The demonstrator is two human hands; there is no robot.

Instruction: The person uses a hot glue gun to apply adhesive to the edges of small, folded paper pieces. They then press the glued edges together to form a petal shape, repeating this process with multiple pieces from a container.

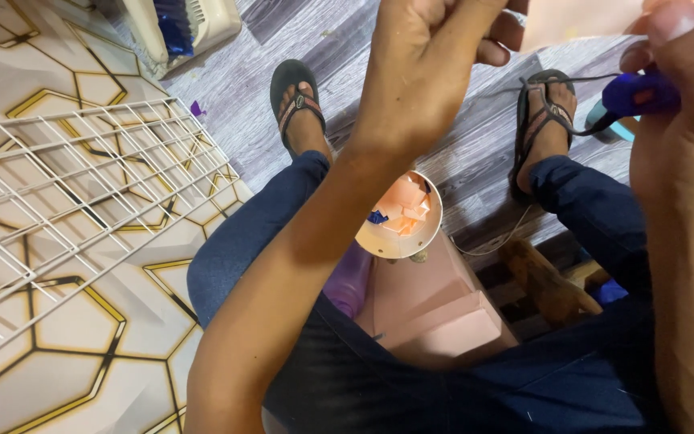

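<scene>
My left hand [427,56] is raised close to the camera, fingers closed on the edge of a pale peach sheet [580,20] at the top of the view. My right hand [684,120] fills the right edge and grips a blue-purple handled tool [640,92], likely scissors, next to the sheet. Below, between my knees, a round white bowl [435,217] holds several small peach paper pieces and a blue scrap. A pink folded sheet [435,313] lies in my lap beside a purple bottle [351,281].
A white wire grid rack [74,185] lies on the hexagon-patterned floor at left. A white plastic basket [194,24] stands at top left. My feet in sandals [299,100] rest on grey wood-look flooring. A brown wooden piece [548,285] and a thin cord [500,241] lie at right.
</scene>
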